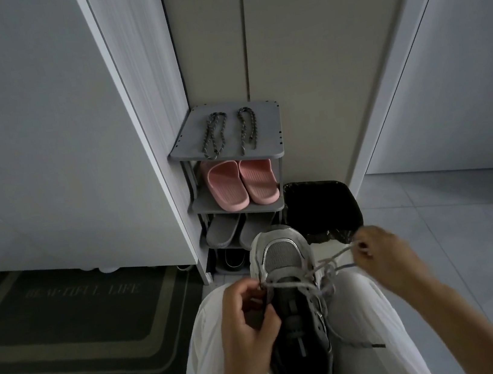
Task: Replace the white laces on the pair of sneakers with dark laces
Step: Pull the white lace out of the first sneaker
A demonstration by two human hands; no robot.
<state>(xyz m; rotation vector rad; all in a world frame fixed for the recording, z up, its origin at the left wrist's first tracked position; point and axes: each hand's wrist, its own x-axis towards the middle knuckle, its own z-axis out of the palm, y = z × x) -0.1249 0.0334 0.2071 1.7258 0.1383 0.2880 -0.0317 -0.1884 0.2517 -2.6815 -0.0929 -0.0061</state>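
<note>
Beside a "BEAUTIFUL LIFE" doormat [77, 321], a gray sneaker [284, 260] rests on the lap, its white lace [334, 259] pinched in the grip of the left hand [247, 316] and right hand [385, 257]; dark laces [243, 130] lie atop the far shoe rack [267, 120].

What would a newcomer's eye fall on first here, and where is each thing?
A grey sneaker lies on the person's lap, bottom centre, the left hand and right hand each pinching its white lace. Behind, two dark laces lie atop the shoe rack, pink slippers beneath.
</note>
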